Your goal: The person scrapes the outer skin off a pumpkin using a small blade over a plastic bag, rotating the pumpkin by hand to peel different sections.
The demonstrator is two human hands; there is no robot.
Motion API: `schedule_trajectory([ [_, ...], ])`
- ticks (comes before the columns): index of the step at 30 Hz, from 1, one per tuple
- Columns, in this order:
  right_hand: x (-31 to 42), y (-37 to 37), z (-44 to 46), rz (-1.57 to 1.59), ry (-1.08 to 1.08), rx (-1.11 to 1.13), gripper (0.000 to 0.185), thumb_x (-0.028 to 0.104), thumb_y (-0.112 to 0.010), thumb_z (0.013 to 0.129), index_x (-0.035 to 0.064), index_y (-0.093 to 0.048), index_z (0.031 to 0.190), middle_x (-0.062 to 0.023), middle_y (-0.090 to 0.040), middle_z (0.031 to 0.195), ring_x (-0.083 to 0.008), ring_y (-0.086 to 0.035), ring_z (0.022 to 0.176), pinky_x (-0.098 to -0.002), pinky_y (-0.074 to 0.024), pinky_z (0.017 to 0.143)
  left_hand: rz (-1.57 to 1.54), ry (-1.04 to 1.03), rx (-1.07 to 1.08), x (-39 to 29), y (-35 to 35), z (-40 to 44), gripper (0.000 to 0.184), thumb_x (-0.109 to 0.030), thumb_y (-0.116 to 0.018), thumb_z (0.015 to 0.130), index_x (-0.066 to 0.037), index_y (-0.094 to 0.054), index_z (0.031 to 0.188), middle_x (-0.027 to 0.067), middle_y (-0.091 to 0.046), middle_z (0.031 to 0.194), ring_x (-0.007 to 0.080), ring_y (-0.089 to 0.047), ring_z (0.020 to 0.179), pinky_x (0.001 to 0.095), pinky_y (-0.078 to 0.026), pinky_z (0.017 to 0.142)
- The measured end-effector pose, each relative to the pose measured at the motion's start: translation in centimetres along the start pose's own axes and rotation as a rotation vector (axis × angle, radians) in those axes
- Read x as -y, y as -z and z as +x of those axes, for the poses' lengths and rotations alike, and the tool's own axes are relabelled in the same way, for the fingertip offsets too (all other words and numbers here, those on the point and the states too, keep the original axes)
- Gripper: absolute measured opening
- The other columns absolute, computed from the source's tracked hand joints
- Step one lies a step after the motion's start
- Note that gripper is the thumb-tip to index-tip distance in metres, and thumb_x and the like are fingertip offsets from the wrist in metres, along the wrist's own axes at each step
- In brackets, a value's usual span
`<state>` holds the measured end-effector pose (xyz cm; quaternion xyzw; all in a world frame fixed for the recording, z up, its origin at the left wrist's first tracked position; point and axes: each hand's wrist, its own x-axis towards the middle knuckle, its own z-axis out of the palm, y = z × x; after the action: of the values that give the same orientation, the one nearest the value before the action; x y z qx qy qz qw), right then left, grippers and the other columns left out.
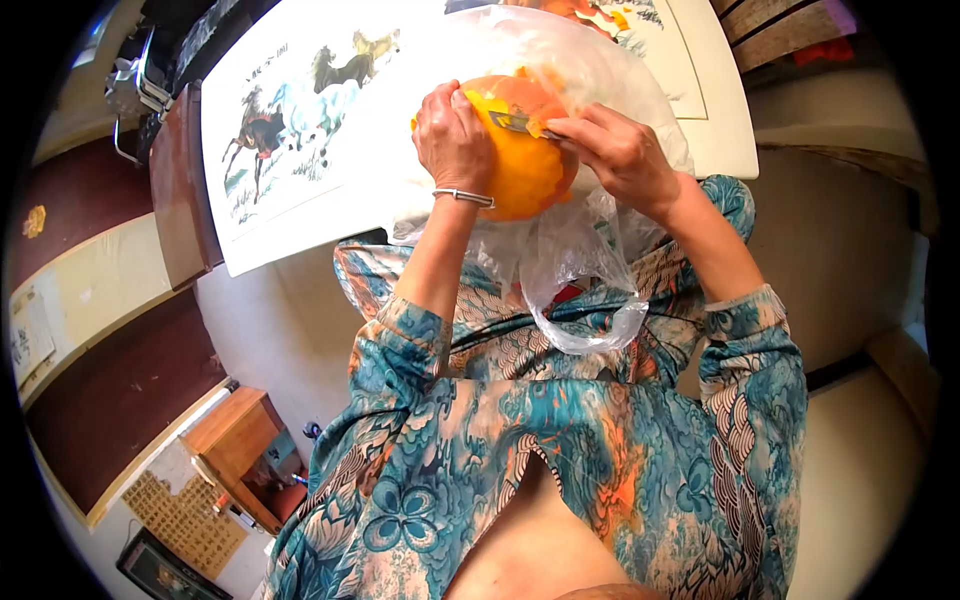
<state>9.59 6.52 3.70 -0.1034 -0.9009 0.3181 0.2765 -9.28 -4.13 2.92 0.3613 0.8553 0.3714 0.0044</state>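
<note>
A round pumpkin (525,180) rests on a white plastic bag (640,110) at the table's near edge. Part of its surface is bright yellow-orange flesh, while a paler orange skin shows toward the top. My left hand (452,138) is closed against the pumpkin's left side, gripping it, with a bracelet at the wrist. In my right hand (622,152) is a small knife (512,121), its blade lying against the upper part of the pumpkin. A bit of orange peel clings near the blade. The handle's end is hidden by my fingers.
The white table (340,215) carries pictures of horses (320,100). Loose bag handles hang over my lap (600,335). Dark red wooden furniture (185,180) stands at the table's left, and a brown wooden cabinet (235,430) is lower left.
</note>
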Motion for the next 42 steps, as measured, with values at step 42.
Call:
schedule_trajectory([
  [42, 1.6, 0.6, -3.5, 0.102, -0.157, -0.042, 0.037, -0.004, -0.06, 0.08, 0.0046, -0.062, 0.115, -0.0133, -0.062, 0.092, -0.0306, -0.063, 0.082, -0.0372, -0.0529, 0.071, -0.036, -0.088, -0.027, -0.1, -0.3, -0.5, 0.03, -0.022, -0.043, 0.096, -0.003, -0.064, 0.104, 0.0137, -0.066, 0.106, 0.0319, -0.06, 0.1, 0.0425, -0.042, 0.092],
])
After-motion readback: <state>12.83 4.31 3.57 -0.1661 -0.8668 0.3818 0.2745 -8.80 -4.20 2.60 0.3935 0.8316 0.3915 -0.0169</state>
